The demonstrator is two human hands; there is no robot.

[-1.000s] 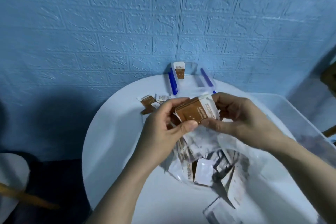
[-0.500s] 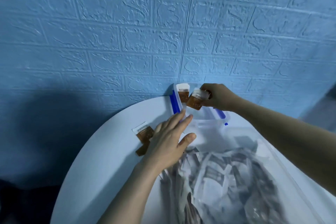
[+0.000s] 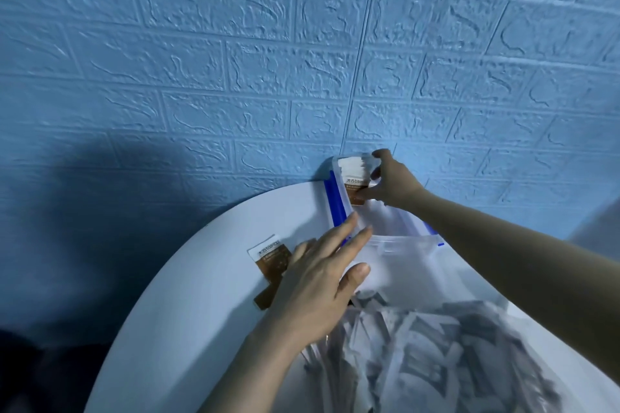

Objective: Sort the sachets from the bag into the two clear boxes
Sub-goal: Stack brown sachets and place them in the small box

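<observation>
Blue embossed brick wall (image 3: 235,60) fills the upper part of your head view, and the round white bench (image 3: 188,282) butts against it below. Your right hand (image 3: 391,183) reaches to the far clear box (image 3: 375,214), the one with blue clips that stands by the wall, and its thumb and fingers pinch the upright brown-and-white sachets (image 3: 354,183) at the box's far end. Whether those sachets lean on the box wall, you cannot tell from here.

Your left hand (image 3: 318,282) lies with fingers straight and spread, gripping nothing; its fingertips reach the near edge of that box and its blue clip. Just left of this hand a loose sachet (image 3: 273,256) lies flat on the bench, with another brown one partly hidden under the hand.

Nearer to you, the clear bag (image 3: 436,355) sits at the bench's front right, blurred, stuffed with many more sachets. A second clear box (image 3: 402,255) lies between the bag and the far box; its contents cannot be made out.
</observation>
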